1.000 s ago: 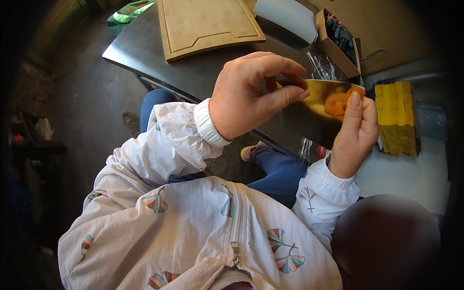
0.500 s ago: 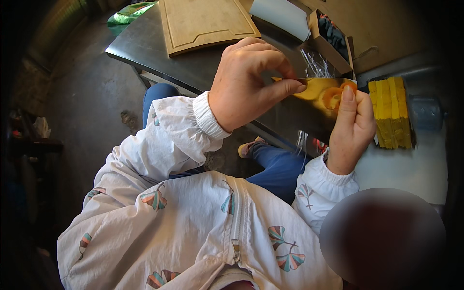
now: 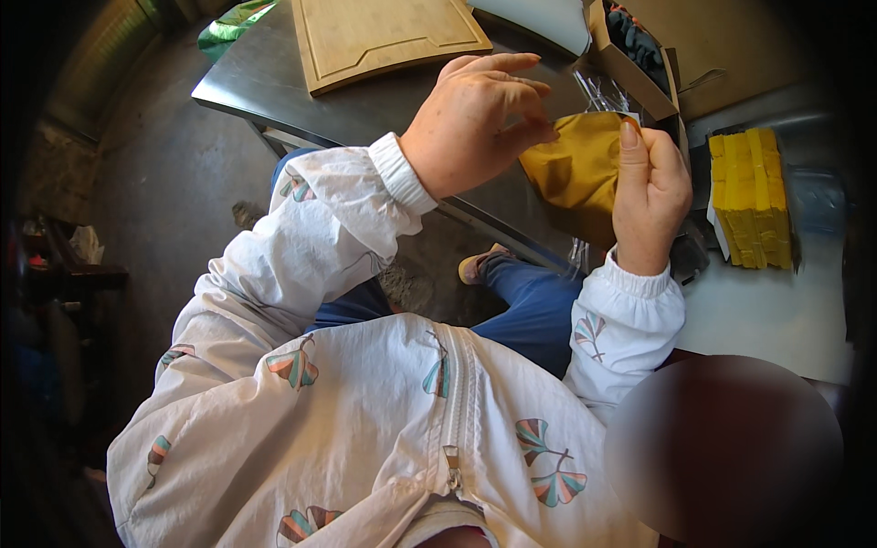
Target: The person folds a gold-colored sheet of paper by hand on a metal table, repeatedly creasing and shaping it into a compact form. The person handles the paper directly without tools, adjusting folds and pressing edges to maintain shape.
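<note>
Mustard-yellow cloth [image 3: 577, 169] pinched betw. both your hands, held up over the desk [image 3: 365, 100] edge.

Your left hand [image 3: 470, 123] fingers [image 3: 534, 132] press together on the cloth's top-left edge; your right hand [image 3: 650, 196] clamps its right side, thumb flat against it. Wooden cutting board [image 3: 388, 36] lies further back on the desk, cardboard box [image 3: 639, 55] behind the cloth, yellow sponge stack [image 3: 751, 196] just right of your right hand.

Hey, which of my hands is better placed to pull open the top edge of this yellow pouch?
Probably the left hand: its fingertips pinch the yellow pouch at the upper edge, while the right hand grips its right side, steadying it.
</note>
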Demonstrator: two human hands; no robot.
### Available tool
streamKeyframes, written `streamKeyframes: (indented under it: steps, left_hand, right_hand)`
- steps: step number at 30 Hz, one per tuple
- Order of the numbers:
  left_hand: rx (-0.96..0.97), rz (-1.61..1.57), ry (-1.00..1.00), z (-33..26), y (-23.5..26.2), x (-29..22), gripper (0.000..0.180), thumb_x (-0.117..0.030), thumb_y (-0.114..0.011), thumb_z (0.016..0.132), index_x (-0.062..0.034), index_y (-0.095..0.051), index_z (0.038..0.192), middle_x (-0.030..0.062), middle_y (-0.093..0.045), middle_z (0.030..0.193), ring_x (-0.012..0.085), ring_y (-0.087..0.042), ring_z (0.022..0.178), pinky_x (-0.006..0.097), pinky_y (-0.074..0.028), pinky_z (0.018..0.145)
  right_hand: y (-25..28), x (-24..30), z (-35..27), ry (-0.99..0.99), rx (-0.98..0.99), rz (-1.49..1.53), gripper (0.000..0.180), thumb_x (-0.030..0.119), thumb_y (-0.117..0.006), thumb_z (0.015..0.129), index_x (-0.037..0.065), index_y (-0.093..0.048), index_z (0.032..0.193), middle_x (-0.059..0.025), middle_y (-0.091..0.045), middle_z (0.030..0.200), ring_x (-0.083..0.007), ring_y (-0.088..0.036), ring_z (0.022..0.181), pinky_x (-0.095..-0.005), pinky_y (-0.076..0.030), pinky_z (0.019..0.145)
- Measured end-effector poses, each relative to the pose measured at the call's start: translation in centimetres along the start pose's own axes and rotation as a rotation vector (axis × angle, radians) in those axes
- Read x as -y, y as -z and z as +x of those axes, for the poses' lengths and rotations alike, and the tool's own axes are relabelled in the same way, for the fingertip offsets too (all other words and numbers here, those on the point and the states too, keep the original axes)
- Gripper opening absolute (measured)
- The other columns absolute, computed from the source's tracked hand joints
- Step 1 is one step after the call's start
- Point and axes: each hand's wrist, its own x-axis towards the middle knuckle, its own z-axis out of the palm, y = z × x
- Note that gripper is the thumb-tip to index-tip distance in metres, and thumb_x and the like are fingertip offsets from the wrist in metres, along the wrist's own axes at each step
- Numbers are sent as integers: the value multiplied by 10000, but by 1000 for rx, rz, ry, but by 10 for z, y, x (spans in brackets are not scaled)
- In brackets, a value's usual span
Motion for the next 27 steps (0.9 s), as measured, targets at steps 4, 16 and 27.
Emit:
streamKeyframes:
  steps: [4,16,27]
  left_hand:
    - [22,165,-169,28,1,37,92,-174,-756,822,-91,-720,813,71,-723,1132,276,-537,1297,449,-396,1056]
    - [262,244,-215,-108,-45,95,59,-135,-746,774,-137,-722,828,16,-649,1313,220,-500,1347,417,-381,1081]
    - [317,148,273,-119,-56,74,109,-192,-777,811,-108,-724,856,51,-651,1307,288,-471,1367,497,-317,1125]
  right_hand:
    - [-25,-33,26,266,-116,-1,153,148,-710,912,33,-619,866,-112,-632,799,-288,-591,680,-350,-475,616]
    - [-113,-77,-108,186,212,90,159,152,-748,846,67,-635,919,-73,-673,1038,-296,-638,887,-415,-503,825]
    - [-126,-69,-120,-344,265,191,149,110,-649,944,1,-610,850,-127,-677,863,-280,-627,752,-359,-501,689]
